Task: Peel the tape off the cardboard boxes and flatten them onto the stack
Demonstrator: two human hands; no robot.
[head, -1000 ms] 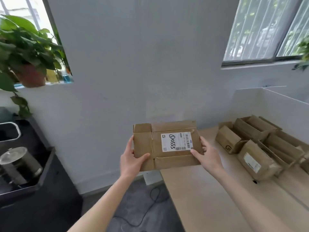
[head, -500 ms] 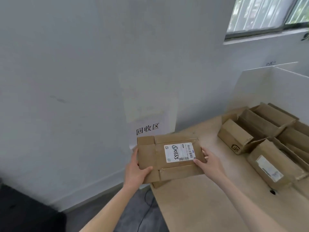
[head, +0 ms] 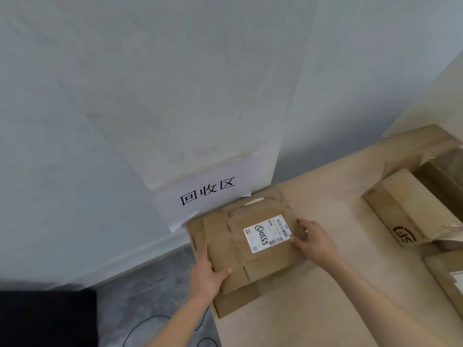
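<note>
A flattened cardboard box [head: 253,256] with a white shipping label lies low over the stack of flat cardboard [head: 235,303] at the table's left corner. My left hand [head: 208,276] grips its near left edge, thumb on top. At its right edge my right hand [head: 313,240] holds it, fingers curled over the side beside the label. Whether the box rests fully on the stack I cannot tell.
A white paper sign [head: 208,194] hangs on the wall just behind the stack. Unflattened boxes [head: 406,211] crowd the right side of the wooden table [head: 313,311]. Grey floor with cables [head: 140,334] lies left of the table.
Both hands have carried the flattened box down and forward, from mid-air to the stack at the table corner. My view has tilted downward toward the table.
</note>
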